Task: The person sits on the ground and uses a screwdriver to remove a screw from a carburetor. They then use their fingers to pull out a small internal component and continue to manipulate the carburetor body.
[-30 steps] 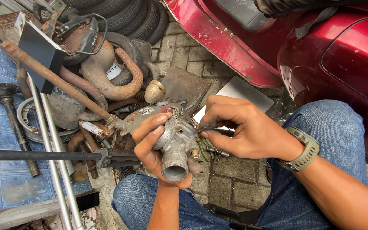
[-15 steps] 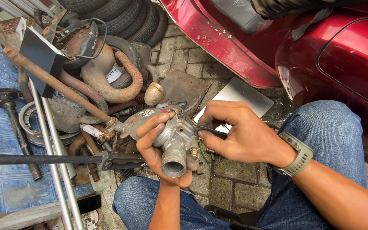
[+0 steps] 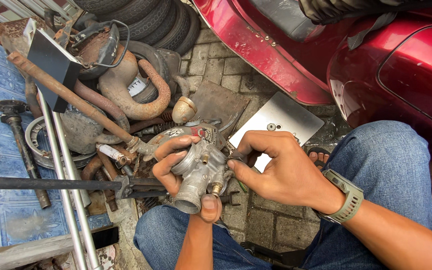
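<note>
My left hand [image 3: 176, 167] grips a grey metal carburetor [image 3: 198, 172] from below and behind, thumb near its round open throat at the bottom. A brass fitting shows on the carburetor's lower right. My right hand [image 3: 276, 170] presses against the carburetor's right side, fingers pinched on a small part or tool that is mostly hidden by the fingers. A green watch [image 3: 343, 195] sits on my right wrist. Both hands are over my knees in blue jeans [image 3: 391, 165].
A pile of rusty scrap lies at left: bent pipes [image 3: 141, 95], a long rusty rod [image 3: 71, 97], a bolt [image 3: 23, 150], chrome tubes [image 3: 63, 165], tyres [image 3: 141, 17]. A red scooter body [image 3: 376, 60] fills the upper right. A flat metal plate [image 3: 281, 120] lies on the paving.
Both hands and the carburetor have shifted slightly; the right fingers have closed in more tightly on the carburetor's side. The scrap pile has not moved.
</note>
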